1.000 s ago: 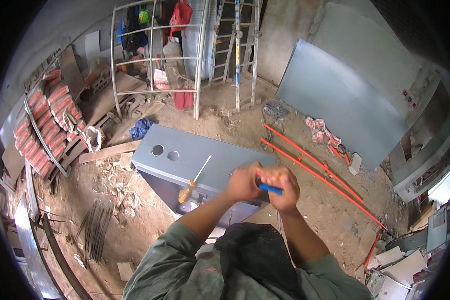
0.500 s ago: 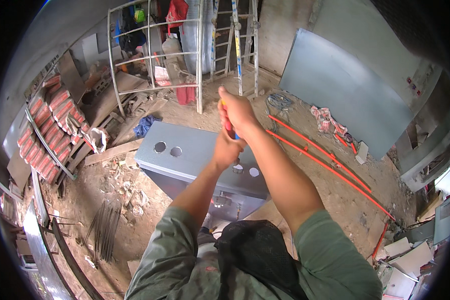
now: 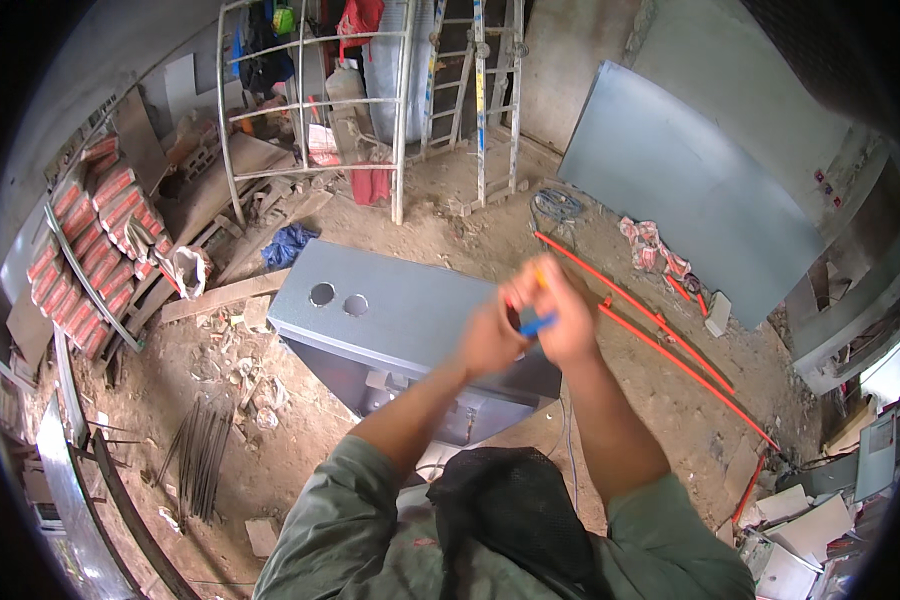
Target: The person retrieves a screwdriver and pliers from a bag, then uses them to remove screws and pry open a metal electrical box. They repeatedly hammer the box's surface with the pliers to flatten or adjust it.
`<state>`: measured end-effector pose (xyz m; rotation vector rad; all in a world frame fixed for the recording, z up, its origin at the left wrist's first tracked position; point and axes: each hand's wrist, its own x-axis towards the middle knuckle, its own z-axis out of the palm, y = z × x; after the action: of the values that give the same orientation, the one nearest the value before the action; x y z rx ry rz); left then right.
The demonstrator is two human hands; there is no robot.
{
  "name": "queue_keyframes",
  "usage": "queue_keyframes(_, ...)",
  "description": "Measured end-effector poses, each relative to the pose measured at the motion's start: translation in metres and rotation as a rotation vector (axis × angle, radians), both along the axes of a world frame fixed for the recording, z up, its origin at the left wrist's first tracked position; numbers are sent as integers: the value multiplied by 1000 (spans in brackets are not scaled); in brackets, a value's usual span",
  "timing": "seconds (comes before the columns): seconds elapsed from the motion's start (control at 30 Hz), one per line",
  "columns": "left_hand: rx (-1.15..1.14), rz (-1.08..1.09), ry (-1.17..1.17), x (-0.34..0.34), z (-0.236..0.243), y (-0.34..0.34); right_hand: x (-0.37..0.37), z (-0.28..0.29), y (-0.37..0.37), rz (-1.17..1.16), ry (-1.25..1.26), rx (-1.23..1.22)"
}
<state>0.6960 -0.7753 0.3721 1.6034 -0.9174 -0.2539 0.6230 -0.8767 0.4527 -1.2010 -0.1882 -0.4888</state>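
Both my hands are raised together over the right end of a grey metal box (image 3: 400, 300) and are blurred by motion. My left hand (image 3: 492, 338) and my right hand (image 3: 562, 315) are closed around a small hand tool (image 3: 538, 326) with blue, yellow and red parts. The fingers hide most of it, so its kind is unclear. Two round holes (image 3: 339, 299) show in the box's top, left of my hands. Below the top, the box's near side is open, with metal fittings (image 3: 385, 380) inside. My hands and forearms cover the right part of the top.
Orange-red pipes (image 3: 670, 340) lie on the dirt floor to the right. A large grey sheet (image 3: 690, 190) leans on the far wall. At the back stand a metal frame (image 3: 400, 130) and a ladder (image 3: 480, 120). Stacked red-and-white sacks (image 3: 100, 240) and thin rods (image 3: 205, 460) are on the left.
Both hands have moved right and nearer to me with the tool. The right hand came down from above the left to beside it. The tool's blue part shows more now.
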Motion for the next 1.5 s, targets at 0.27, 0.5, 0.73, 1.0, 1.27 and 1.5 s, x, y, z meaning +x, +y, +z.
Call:
queue_keyframes(0.27,-437,-182,613,87,-1,-10,172,42,28,-193,718,-230)
queue_keyframes(0.5,-235,33,-37,15,-21,0,22,9,12,14,27,-156)
queue_keyframes(0.73,-126,-89,-749,-48,-34,-2,-115,-72,13,-180,-357,-176)
queue_keyframes(1.0,-147,107,8,23,13,2,65,27,5,-35,298,-148)
queue_keyframes(1.27,-462,-64,404,54,14,5,146,43,36,-195,618,-337)
queue_keyframes(1.5,-151,-166,-303,-27,-29,20,-74,-46,28,-167,-140,-227)
